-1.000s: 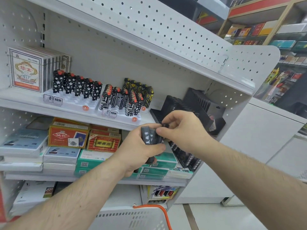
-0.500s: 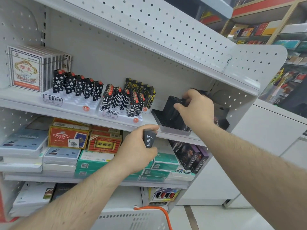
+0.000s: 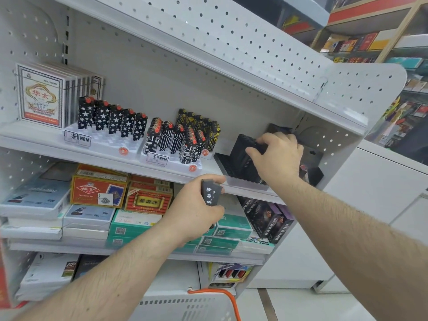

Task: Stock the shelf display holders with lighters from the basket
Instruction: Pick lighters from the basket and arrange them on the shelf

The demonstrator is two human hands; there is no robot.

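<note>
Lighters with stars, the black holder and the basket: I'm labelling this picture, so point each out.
Lighters with stars (image 3: pixel 113 120), head view, middle of the row.
Black holder (image 3: pixel 242 156), head view, its front face.
Basket (image 3: pixel 185 308), head view, white wall.

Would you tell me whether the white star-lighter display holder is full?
Partly full: the white holder carries one back row of star lighters, while its front slots sit empty.

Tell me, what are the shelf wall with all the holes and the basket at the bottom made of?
The shelf wall looks like painted sheet metal: thin, flat, matte white, punched with even round holes. The basket looks like pale plastic with moulded slots; its orange handle is smooth, maybe plastic-coated.
</note>
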